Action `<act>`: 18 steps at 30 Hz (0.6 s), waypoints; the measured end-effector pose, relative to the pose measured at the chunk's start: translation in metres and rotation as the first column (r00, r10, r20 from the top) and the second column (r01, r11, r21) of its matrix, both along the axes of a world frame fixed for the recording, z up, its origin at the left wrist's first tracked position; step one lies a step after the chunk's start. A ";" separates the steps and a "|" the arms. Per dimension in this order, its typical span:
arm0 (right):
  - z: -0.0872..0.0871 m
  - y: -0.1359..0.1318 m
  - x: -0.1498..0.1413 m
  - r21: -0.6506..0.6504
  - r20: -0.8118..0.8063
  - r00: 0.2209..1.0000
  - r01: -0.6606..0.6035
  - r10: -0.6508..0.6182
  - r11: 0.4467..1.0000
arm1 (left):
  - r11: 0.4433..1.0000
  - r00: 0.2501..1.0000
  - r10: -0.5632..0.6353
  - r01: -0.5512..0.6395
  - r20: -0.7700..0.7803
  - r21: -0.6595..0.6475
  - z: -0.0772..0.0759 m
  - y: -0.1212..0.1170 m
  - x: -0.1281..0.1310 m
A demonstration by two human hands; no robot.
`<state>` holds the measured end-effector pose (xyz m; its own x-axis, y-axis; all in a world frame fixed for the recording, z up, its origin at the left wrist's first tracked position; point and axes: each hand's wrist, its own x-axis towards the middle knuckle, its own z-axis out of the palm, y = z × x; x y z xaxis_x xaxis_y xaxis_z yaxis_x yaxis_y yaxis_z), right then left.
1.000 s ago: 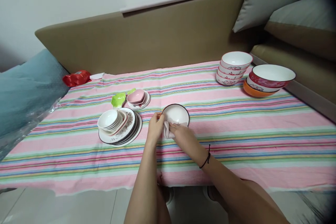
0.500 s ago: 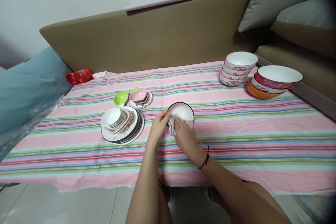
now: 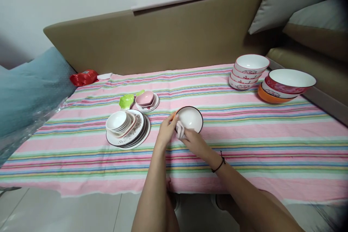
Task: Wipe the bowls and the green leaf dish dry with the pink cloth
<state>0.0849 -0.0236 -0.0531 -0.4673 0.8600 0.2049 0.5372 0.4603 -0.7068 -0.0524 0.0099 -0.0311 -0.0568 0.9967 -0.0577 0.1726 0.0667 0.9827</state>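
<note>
A white bowl with a dark rim and an orange outside [image 3: 192,117] is in front of me on the striped cloth. My left hand [image 3: 166,129] grips its left edge, thumb at the rim. My right hand [image 3: 193,140] is closed on a bunched pale cloth [image 3: 179,129] and presses it at the bowl's near-left rim. Part of the bowl's near side is hidden behind the cloth and my right hand.
Left of my hands stand stacked plates [image 3: 140,141] topped with small white bowls [image 3: 116,120]. Behind them are a green leaf-shaped dish [image 3: 126,100] and a pink bowl [image 3: 144,98]. Bowl stacks [image 3: 246,76] [image 3: 289,79] stand at the right. A red package [image 3: 84,78] lies far left.
My right hand has drawn the cloth from inside the bowl towards its near-left rim, uncovering more of the white inside. My left hand keeps its grip.
</note>
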 end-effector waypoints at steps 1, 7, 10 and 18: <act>-0.001 0.000 0.000 0.017 0.020 1.000 -0.007 0.006 1.000 | 1.000 1.000 -0.014 0.013 0.006 0.004 0.000 0.000 0.000; -0.018 0.001 0.003 0.115 0.451 0.882 0.096 -0.138 0.989 | 0.992 0.993 -0.103 0.106 0.055 -0.072 -0.003 0.000 -0.004; -0.010 0.002 0.008 0.142 0.516 0.843 0.091 -0.152 0.986 | 0.992 0.993 -0.070 0.079 0.094 -0.094 -0.002 -0.002 -0.001; 0.013 -0.003 0.008 0.007 0.313 0.940 0.140 -0.135 0.990 | 0.996 0.997 -0.066 0.068 0.041 -0.059 0.002 -0.002 0.009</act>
